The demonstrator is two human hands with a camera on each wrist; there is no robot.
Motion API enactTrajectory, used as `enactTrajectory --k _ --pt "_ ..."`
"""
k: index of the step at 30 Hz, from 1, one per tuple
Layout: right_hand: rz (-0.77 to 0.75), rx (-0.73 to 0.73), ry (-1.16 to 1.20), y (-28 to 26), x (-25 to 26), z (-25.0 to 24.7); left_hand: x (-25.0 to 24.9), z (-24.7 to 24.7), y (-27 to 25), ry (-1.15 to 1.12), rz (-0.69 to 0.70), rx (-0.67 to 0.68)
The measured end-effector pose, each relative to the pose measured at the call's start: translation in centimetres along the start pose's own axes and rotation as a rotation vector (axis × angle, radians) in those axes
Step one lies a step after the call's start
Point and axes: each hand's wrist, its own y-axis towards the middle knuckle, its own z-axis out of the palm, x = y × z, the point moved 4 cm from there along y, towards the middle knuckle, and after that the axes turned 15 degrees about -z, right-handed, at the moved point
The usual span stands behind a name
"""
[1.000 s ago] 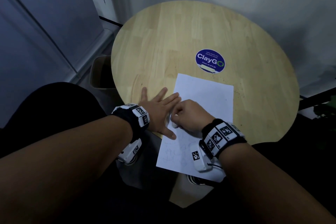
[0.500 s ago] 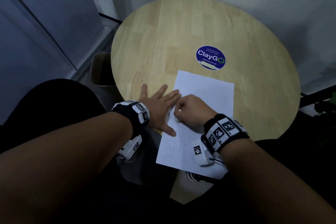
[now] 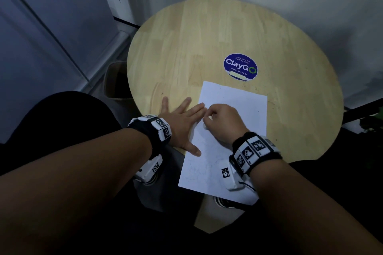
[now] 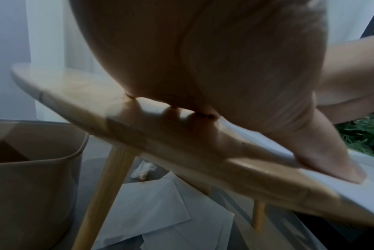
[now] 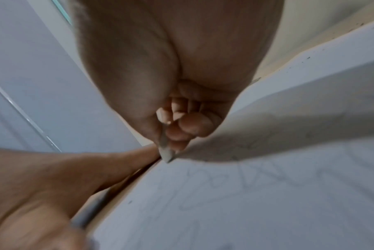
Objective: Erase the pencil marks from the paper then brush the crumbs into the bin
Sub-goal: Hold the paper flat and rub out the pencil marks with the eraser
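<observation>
The erasing looks part done: faint pencil marks [image 3: 199, 170] remain on the near half of the paper [image 3: 238, 101], where the right hand [image 3: 222, 123] pinches the eraser [image 5: 165, 152] while the left hand [image 3: 182, 122] lies flat, pinning its edge. The sheet overhangs the near rim of the table [image 3: 207, 37], whose far half is open, and I judge the brushing into the bin [image 4: 31, 169], on the floor to the left, is yet to come.

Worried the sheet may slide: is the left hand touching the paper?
Touching. In the left wrist view the left hand's thumb presses flat on the paper's edge.

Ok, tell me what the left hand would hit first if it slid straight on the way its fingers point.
Nothing close: beyond the left hand lies bare round table, probably free to the far rim.
</observation>
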Motion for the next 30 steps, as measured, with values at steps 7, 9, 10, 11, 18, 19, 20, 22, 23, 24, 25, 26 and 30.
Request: enactTrajectory --k 7,9,10,11,18,19,20,22,23,24,25,26,30 --pt "0.011 0.138 0.052 -0.3 0.0 0.7 0.0 -0.1 -0.1 0.014 -0.002 0.012" --pt "0.021 0.018 0.013 0.0 -0.2 0.1 -0.1 -0.2 -0.1 0.019 -0.007 0.013" --pt "0.028 0.067 0.018 0.1 -0.3 0.2 0.0 -0.1 -0.2 0.019 -0.01 0.017" --pt "0.046 0.172 0.054 -0.1 -0.2 0.5 0.0 0.0 -0.2 0.017 -0.01 0.019" --pt "0.048 0.048 0.039 -0.2 -0.2 -0.1 0.0 0.0 -0.1 0.019 -0.005 0.015" --pt "0.063 0.129 0.058 -0.2 -0.2 0.1 0.1 0.0 -0.1 0.019 -0.006 0.018" --pt "0.093 0.249 0.095 -0.5 -0.1 0.6 0.1 0.1 -0.2 0.018 -0.004 0.019" --pt "0.129 0.365 0.155 -1.2 0.1 1.0 0.1 0.3 -0.1 0.018 0.002 0.012" --pt "0.113 0.307 0.149 -1.0 0.0 0.9 0.1 0.2 -0.1 0.019 0.002 0.009" --pt "0.084 0.201 0.108 -0.6 -0.3 0.6 0.1 0.1 -0.1 0.019 0.002 0.006" --pt "0.06 0.095 0.057 -0.3 -0.4 0.2 0.0 0.0 0.0 0.02 0.0 0.004" --pt "0.045 0.023 0.026 -0.2 -0.4 -0.1 0.0 0.0 0.0 0.022 -0.002 0.004" --pt "0.014 0.22 0.065 -0.8 0.1 0.8 0.1 0.2 -0.2 0.017 -0.002 0.012"
